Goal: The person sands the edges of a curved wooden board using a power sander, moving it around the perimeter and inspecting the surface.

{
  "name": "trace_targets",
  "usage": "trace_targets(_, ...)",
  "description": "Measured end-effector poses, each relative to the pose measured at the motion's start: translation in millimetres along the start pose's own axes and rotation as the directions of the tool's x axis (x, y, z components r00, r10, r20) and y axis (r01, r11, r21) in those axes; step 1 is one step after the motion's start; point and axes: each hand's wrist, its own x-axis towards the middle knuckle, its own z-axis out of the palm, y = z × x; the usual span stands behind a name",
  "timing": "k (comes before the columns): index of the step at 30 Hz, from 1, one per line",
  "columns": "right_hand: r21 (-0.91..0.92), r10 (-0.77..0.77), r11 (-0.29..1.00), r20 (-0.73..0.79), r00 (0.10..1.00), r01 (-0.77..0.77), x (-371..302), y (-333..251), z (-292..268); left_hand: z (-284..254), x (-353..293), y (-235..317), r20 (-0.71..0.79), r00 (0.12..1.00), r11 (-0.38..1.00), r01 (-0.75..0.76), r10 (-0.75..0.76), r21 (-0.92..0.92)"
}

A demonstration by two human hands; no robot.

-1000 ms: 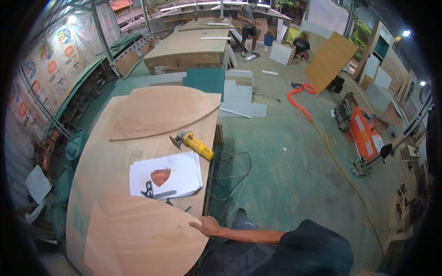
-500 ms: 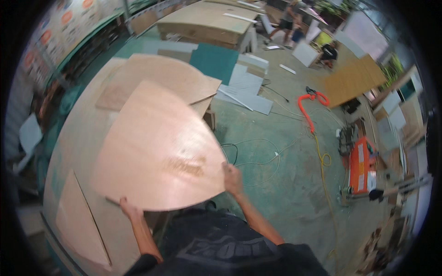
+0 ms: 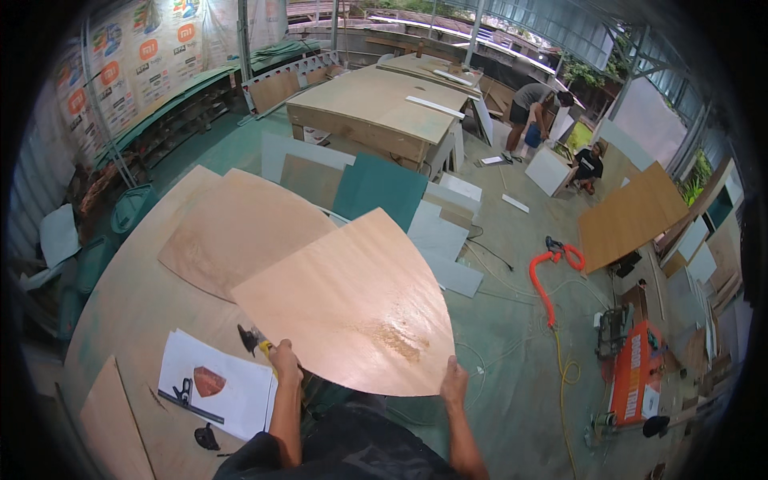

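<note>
Workshop table (image 3: 136,312): both hands (image 3: 286,358) lift curved plywood panel (image 3: 352,308).

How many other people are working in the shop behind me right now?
2. One person stands bent over beyond the far worktable, and another person crouches on the floor just right of a white panel. More may be hidden behind stacked boards.

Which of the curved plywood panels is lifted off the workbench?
The pointed, shield-shaped panel nearest the person, gripped at its lower edge by the left hand and right hand. The other curved panel lies flat on the workbench behind it.
</note>
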Motion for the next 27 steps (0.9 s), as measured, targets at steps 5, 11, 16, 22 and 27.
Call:
trace_targets(5,-0.135,0.036,0.990,-0.024,0.999,-0.039,95.7,-20.3,10.3,80.6,30.1,-19.1,-0.031,0.967,0.967,0.253,-0.253,0.008)
trace_targets(11,-0.251,-0.140,0.957,0.048,0.989,0.148,193.6,0.6,90.7,113.4,105.3,-58.2,-0.193,0.961,0.978,0.207,-0.199,0.023)
trace_targets(16,-0.163,0.015,0.986,0.263,0.965,0.029,262.5,-35.3,143.6,134.4,61.2,-46.5,-0.361,0.910,0.957,0.265,-0.206,0.121)
trace_targets(22,-0.060,0.010,0.996,0.788,0.615,0.060,356.5,-80.0,185.2,167.6,36.8,-110.0,-0.237,0.945,0.905,0.113,-0.226,-0.411)
trace_targets(27,-0.059,0.004,0.993,0.892,0.451,0.107,399.7,-83.9,206.2,245.6,15.7,-94.3,-0.443,0.883,0.942,-0.002,-0.156,-0.336)
